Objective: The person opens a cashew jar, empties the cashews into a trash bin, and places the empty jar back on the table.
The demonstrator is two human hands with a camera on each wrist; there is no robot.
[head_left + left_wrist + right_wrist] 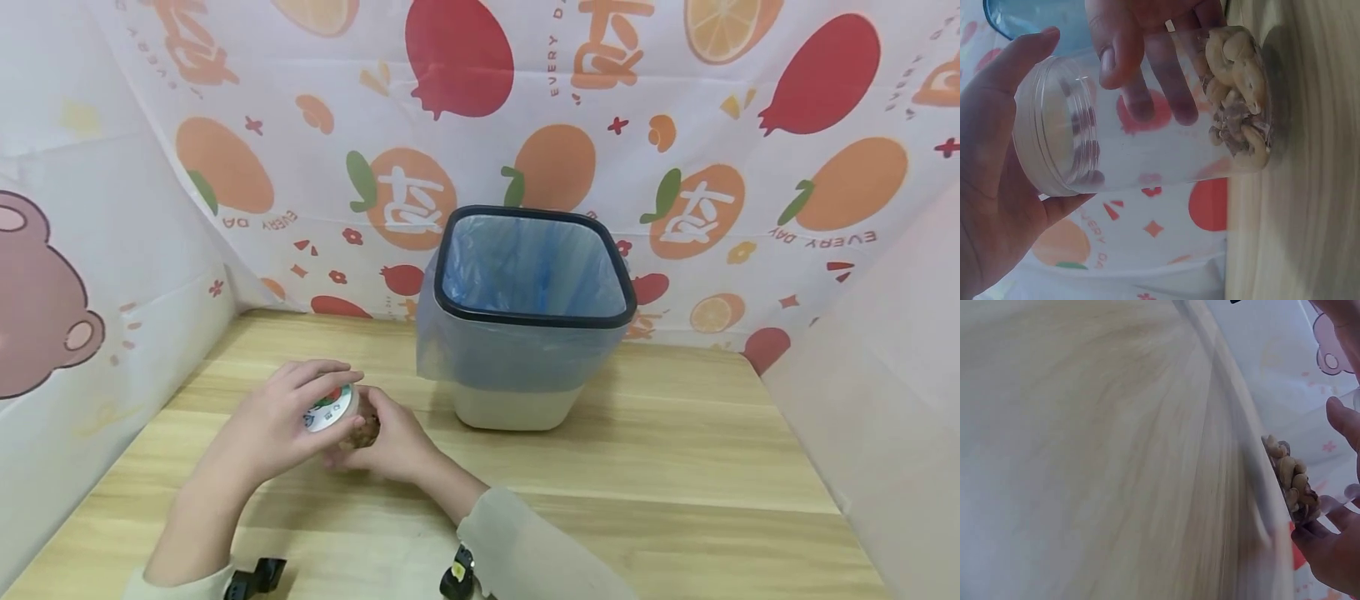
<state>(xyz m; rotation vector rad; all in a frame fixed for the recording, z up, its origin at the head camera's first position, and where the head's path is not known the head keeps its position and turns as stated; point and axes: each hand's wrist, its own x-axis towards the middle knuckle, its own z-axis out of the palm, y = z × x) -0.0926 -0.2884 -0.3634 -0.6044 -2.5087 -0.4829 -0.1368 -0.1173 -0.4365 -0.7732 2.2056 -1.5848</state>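
Observation:
A clear screw-top jar (1166,147) with cashews (1247,81) in its bottom stands close over the table at the left; whether it touches the wood I cannot tell. Its round white lid (332,408), printed with red and green, is on top. My left hand (277,421) grips the lid from above, thumb and fingers around the rim. Around the jar's side my right hand (397,446) holds the body, with fingertips on the clear wall in the left wrist view. The right wrist view shows the cashews beside the right fingers, at its right edge.
A bin (517,408) with a black rim and a bluish plastic liner (517,354) stands at the back middle of the wooden table (675,450). Fruit-printed cloth (480,158) hangs behind it, and pale cloth walls (150,275) close both sides.

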